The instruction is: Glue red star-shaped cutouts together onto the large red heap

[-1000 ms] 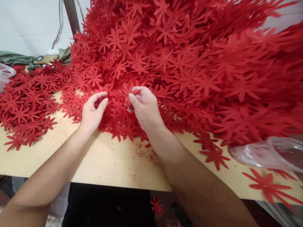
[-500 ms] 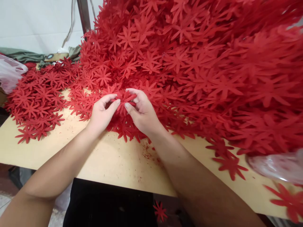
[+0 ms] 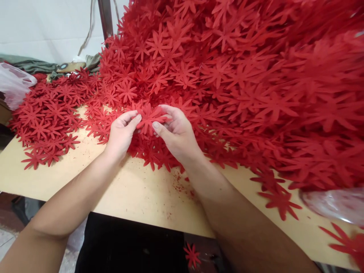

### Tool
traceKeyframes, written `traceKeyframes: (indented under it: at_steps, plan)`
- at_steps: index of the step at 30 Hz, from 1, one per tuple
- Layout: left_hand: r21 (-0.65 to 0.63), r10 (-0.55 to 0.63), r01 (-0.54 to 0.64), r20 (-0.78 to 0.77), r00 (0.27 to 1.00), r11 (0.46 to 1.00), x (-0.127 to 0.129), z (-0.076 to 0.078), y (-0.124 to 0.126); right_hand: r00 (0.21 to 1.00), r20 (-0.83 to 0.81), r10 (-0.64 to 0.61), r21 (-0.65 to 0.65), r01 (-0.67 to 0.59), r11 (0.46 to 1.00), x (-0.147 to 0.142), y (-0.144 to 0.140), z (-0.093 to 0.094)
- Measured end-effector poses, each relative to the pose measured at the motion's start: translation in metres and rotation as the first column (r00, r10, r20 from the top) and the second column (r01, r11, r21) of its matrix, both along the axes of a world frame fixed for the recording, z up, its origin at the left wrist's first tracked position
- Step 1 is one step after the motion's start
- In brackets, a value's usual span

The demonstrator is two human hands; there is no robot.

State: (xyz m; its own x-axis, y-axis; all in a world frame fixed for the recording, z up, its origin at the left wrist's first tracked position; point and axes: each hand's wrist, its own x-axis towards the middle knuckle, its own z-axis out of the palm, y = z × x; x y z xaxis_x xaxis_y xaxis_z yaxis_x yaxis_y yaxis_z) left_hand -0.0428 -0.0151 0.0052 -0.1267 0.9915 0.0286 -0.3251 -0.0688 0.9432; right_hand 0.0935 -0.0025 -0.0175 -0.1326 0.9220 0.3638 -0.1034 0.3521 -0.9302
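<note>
The left hand (image 3: 121, 132) pinches one side of a red flower-shaped piece (image 3: 149, 117) between thumb and fingers; the right hand (image 3: 179, 132) grips its opposite side (its thumb lies on the near face), so the piece sits between the two hands, petals spread. Behind and to the right of the grip rises a big heap (image 3: 227, 72) of similar red cutouts. Left of it lies a smaller pile (image 3: 48, 117), a whitish plastic bag (image 3: 15, 83) beyond. Nearer the body than the grip is bare tabletop (image 3: 127, 197), with red specks (image 3: 179, 185).
</note>
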Motion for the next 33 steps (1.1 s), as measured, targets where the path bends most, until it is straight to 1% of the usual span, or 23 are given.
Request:
traceKeyframes:
  at_steps: [3,5,8,10,12,14,16,17,19,21,22,24,26,28,30,31,33]
  plan:
    - [0.043,-0.001,0.000,0.007,1.000,0.999,-0.002,-0.001,0.001,0.998,-0.056,0.000,-0.036,-0.003,0.999,0.001,0.001,0.001]
    - [0.046,-0.013,0.013,0.001,1.000,0.999,-0.003,-0.002,0.002,0.997,-0.069,0.019,-0.068,-0.024,0.997,0.000,-0.001,0.004]
    - [0.047,-0.072,0.073,-0.022,0.997,0.996,-0.003,-0.003,0.003,0.993,-0.086,0.086,-0.122,-0.097,0.988,-0.003,-0.006,0.009]
    - [0.071,-0.107,0.110,-0.040,0.993,0.991,-0.003,-0.003,0.003,0.987,-0.115,0.112,-0.152,-0.129,0.980,-0.004,-0.007,0.010]
    - [0.109,-0.109,0.117,-0.072,0.991,0.987,-0.003,-0.003,0.003,0.984,-0.152,0.094,-0.180,-0.121,0.976,-0.003,-0.006,0.009]
    - [0.142,-0.099,0.115,-0.118,0.988,0.983,-0.002,-0.002,0.002,0.984,-0.155,0.082,-0.208,-0.114,0.972,-0.001,-0.004,0.008]
    - [0.156,-0.110,0.136,-0.163,0.981,0.978,-0.001,-0.001,0.000,0.990,-0.116,0.080,-0.202,-0.102,0.974,0.000,-0.002,0.006]
    - [0.158,-0.121,0.149,-0.177,0.977,0.976,-0.001,-0.001,-0.001,0.994,-0.089,0.065,-0.177,-0.081,0.981,0.000,-0.002,0.006]
    - [0.161,-0.128,0.159,-0.189,0.974,0.974,0.001,0.001,-0.003,0.999,-0.042,-0.005,-0.097,0.001,0.995,-0.001,-0.004,0.007]
    - [0.158,-0.104,0.134,-0.184,0.977,0.978,0.002,0.001,-0.003,0.996,0.006,-0.088,-0.025,0.088,0.996,-0.004,-0.007,0.009]
    - [0.153,-0.084,0.111,-0.175,0.981,0.982,0.003,0.002,-0.003,0.993,0.027,-0.112,-0.005,0.112,0.994,-0.005,-0.009,0.011]
    - [0.131,-0.044,0.064,-0.152,0.987,0.989,0.002,0.001,-0.001,0.992,0.044,-0.119,-0.002,0.119,0.993,-0.006,-0.012,0.013]
    - [0.101,-0.005,0.016,-0.117,0.993,0.995,0.000,0.000,0.002,0.995,0.015,-0.096,-0.039,0.097,0.995,-0.007,-0.011,0.013]
    - [0.073,0.041,-0.037,-0.065,0.997,0.997,-0.004,-0.002,0.006,0.997,-0.020,-0.071,-0.075,0.069,0.995,-0.006,-0.008,0.011]
    - [0.052,0.082,-0.081,-0.008,0.997,0.995,-0.008,-0.003,0.010,0.998,-0.014,-0.066,-0.078,0.065,0.995,-0.003,-0.004,0.007]
    - [0.042,0.086,-0.087,0.012,0.996,0.995,-0.010,-0.003,0.011,0.997,0.004,-0.081,-0.063,0.081,0.995,-0.002,-0.001,0.004]
    - [0.027,0.062,-0.063,0.029,0.998,0.998,-0.013,-0.003,0.012,0.986,0.059,-0.158,0.000,0.159,0.987,0.002,0.002,0.000]
